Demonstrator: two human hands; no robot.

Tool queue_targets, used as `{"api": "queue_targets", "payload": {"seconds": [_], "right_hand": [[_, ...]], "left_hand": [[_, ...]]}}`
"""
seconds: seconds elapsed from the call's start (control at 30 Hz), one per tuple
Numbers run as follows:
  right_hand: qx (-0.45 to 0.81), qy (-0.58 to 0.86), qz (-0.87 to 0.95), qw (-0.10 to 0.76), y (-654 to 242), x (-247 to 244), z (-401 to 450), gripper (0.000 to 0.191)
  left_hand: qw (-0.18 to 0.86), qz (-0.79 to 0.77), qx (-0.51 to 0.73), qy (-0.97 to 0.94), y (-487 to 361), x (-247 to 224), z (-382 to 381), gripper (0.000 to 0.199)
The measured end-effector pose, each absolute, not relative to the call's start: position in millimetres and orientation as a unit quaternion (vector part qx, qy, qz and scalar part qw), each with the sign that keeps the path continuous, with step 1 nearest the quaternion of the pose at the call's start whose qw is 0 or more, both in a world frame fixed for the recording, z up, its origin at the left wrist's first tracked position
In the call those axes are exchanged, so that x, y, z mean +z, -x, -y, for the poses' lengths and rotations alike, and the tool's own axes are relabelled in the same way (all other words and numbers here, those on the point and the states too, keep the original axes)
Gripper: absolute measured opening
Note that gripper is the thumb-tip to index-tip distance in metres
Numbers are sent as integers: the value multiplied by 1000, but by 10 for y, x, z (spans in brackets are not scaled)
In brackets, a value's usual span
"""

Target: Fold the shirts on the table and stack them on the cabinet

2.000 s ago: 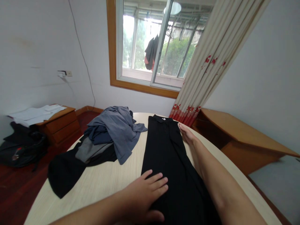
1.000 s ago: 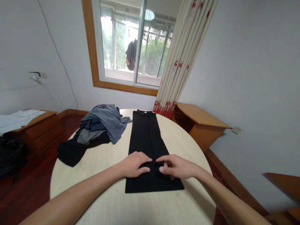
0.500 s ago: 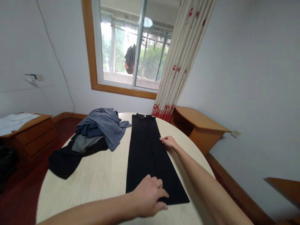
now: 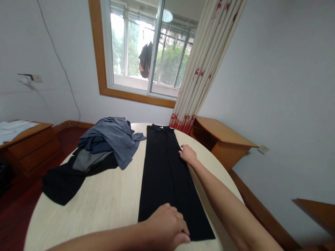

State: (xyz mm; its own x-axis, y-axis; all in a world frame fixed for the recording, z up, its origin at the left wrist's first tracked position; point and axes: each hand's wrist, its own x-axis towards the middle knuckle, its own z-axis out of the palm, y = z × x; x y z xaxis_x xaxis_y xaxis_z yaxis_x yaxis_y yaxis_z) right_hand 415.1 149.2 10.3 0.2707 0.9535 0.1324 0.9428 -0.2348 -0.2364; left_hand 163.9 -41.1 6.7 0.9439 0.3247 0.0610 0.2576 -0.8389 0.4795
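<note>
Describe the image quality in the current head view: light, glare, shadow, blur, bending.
Head view: daylight washes out parts of the window; black trousers lose fabric detail; a soft shadow falls on the table beside the right forearm; the left hand looks slightly soft; the table rim bows, probably partly wide-lens distortion.

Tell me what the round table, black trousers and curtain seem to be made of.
Round table: pale wood-look laminate, perhaps, satin, with fine grain lines.
Black trousers: matte cloth, likely, lying flat without shine.
Curtain: probably matte fabric, hanging in soft folds.
</note>
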Motion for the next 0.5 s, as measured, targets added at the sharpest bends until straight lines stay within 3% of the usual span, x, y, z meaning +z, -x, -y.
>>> {"api": "queue_targets", "payload": {"seconds": [0.13, 0.27, 0.43, 0.5], "right_hand": [[-12, 690, 720, 75, -3972, 20, -1571, 57], [28, 703, 710, 30, -3909, -106, -1817, 62], [27, 718, 695, 24, -3900, -153, -2287, 65], [30, 721, 692, 22, -3908, -155, -2514, 67]], "left_hand": [[228, -140, 118, -956, -1563, 104, 255, 33], [186, -128, 113, -968, -1487, 78, 72, 57], [99, -109, 117, -982, -1549, -121, -6, 59], [28, -99, 155, -982, -1607, -271, -42, 49]]}}
